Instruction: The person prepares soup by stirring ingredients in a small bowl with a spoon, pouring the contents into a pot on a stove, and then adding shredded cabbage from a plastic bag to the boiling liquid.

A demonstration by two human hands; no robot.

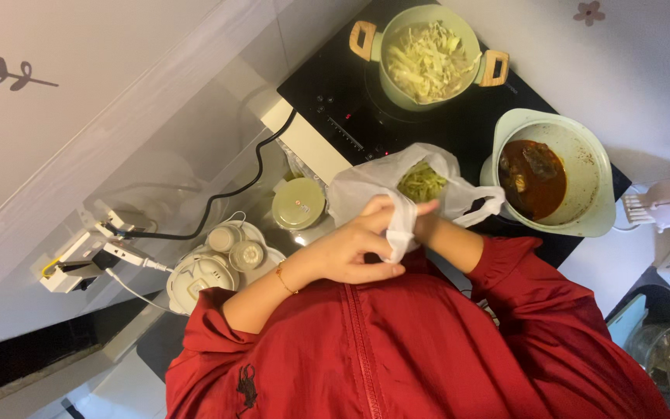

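White plastic bag (374, 182) of green shredded vegetables (422, 182), open-topped, handles gripped, at the cooktop's near edge

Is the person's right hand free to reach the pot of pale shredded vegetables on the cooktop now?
Probably not at once. The right hand seems to be behind the white plastic bag, which the left hand grips by a handle. Beyond the bag, the way to the pot looks open.

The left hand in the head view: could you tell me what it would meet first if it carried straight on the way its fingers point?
The left hand points toward the white plastic bag and already grips its handle, so the bag comes first. Beyond it lies the pot of red sauce on the black cooktop, though depth is unclear.
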